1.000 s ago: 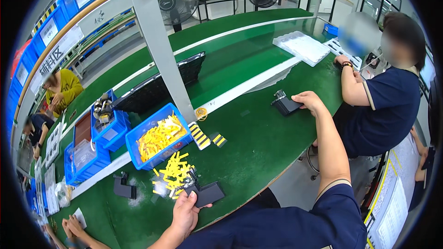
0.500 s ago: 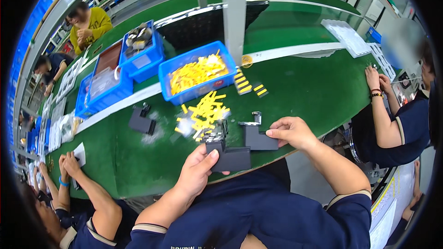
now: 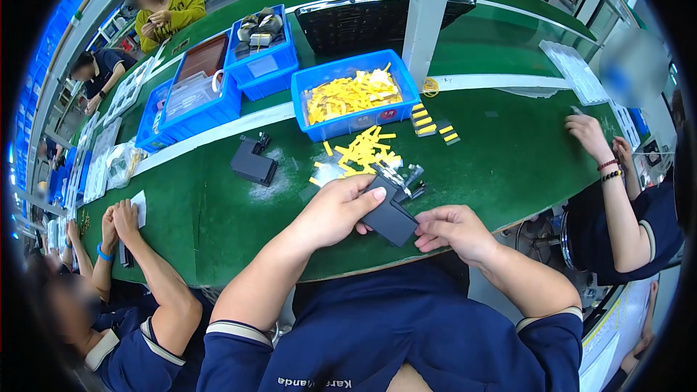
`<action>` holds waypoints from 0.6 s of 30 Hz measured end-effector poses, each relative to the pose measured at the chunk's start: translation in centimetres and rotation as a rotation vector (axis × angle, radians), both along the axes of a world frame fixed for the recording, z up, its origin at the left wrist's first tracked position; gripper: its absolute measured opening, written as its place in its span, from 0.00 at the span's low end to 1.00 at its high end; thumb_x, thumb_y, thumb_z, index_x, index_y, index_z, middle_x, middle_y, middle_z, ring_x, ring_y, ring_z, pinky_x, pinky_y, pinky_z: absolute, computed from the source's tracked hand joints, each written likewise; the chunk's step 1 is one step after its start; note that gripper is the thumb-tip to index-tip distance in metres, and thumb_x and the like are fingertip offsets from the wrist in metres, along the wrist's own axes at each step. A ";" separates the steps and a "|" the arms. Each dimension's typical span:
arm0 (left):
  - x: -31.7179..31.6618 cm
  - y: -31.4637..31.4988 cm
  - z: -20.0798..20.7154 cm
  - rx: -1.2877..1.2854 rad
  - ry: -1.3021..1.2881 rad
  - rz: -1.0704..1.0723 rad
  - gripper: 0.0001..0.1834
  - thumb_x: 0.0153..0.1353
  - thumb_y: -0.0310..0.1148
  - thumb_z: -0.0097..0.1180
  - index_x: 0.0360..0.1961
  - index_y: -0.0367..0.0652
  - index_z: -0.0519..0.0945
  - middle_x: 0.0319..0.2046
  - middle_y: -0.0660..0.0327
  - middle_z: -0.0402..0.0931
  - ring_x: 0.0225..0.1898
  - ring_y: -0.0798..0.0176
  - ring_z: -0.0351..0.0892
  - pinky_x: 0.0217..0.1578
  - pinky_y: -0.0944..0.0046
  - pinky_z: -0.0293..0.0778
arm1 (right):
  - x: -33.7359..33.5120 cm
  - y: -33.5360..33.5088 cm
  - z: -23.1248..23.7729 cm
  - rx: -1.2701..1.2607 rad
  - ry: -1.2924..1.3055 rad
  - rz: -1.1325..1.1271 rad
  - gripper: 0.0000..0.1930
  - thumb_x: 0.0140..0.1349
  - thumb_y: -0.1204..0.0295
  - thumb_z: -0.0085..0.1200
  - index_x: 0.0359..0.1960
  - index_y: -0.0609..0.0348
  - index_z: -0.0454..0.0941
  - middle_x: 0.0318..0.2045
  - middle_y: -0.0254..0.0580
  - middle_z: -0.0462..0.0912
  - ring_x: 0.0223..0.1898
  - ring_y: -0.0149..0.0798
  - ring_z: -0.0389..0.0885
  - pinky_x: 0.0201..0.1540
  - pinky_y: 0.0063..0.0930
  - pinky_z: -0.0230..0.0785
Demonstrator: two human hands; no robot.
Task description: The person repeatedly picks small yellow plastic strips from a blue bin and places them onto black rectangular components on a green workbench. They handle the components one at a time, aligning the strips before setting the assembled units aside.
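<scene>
My left hand (image 3: 335, 212) is closed round a dark L-shaped part (image 3: 393, 222), thumb on its top face. Small metal and black pieces stick out at the part's far end. My right hand (image 3: 465, 234) has its fingers bent together at the part's near right corner. Whether a second such part lies beneath it is hidden. Just beyond, a loose heap of yellow strips (image 3: 367, 149) lies on the green table (image 3: 501, 152). Another dark L-shaped part (image 3: 253, 164) rests to the left, among pale dust.
Behind the heap stands a blue bin (image 3: 340, 130) full of yellow strips. Black pieces with yellow strips (image 3: 449, 135) lie to its right. Blue crates (image 3: 207, 120) stand at the back left, and a grey post (image 3: 428, 22) rises behind. Co-workers sit on both sides.
The L-shaped part in my left hand has moved up and been turned. My right hand has come left to its corner; the part it held on the table no longer shows separately.
</scene>
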State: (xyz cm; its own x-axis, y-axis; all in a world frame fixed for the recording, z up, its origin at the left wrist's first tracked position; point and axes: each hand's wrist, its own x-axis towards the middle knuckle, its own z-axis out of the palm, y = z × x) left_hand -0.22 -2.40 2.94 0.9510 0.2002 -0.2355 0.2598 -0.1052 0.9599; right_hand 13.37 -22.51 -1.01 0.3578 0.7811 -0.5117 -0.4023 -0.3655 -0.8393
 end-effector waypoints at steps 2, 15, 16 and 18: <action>1.0 -0.3 0.0 0.087 0.044 -0.020 0.18 0.66 0.40 0.45 0.40 0.34 0.75 0.25 0.57 0.77 0.21 0.67 0.75 0.25 0.69 0.73 | 0.2 -0.5 0.1 0.029 0.066 0.013 0.16 0.60 0.75 0.51 0.47 0.76 0.72 0.37 0.52 0.79 0.33 0.38 0.82 0.38 0.27 0.78; 1.9 -2.1 0.0 0.574 0.076 0.156 0.18 0.60 0.41 0.54 0.42 0.36 0.79 0.36 0.49 0.78 0.39 0.50 0.78 0.42 0.58 0.72 | 1.3 0.0 -0.2 0.441 -1.322 0.303 0.22 0.46 0.72 0.62 0.45 0.65 0.73 0.36 0.48 0.78 0.38 0.48 0.75 0.41 0.38 0.69; 2.0 -2.2 -0.4 0.479 0.126 0.161 0.20 0.60 0.43 0.53 0.43 0.36 0.79 0.37 0.47 0.79 0.39 0.47 0.78 0.43 0.57 0.72 | 1.2 0.2 -0.6 0.467 -1.344 0.312 0.22 0.46 0.72 0.62 0.44 0.65 0.73 0.36 0.48 0.78 0.38 0.48 0.75 0.41 0.37 0.69; 1.8 -2.6 -0.7 0.468 0.101 0.210 0.21 0.61 0.43 0.52 0.44 0.35 0.78 0.36 0.46 0.79 0.39 0.48 0.79 0.42 0.57 0.72 | 1.1 0.8 -1.6 0.513 -1.391 0.327 0.21 0.46 0.73 0.61 0.44 0.65 0.72 0.35 0.47 0.78 0.38 0.47 0.76 0.39 0.36 0.69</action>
State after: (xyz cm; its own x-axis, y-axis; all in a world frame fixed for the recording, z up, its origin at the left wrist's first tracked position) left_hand 1.58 -4.99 2.20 0.8562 0.4900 -0.1635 0.4103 -0.4528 0.7916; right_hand 14.47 -21.76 -2.63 0.0933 0.9028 0.4198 0.8313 0.1614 -0.5318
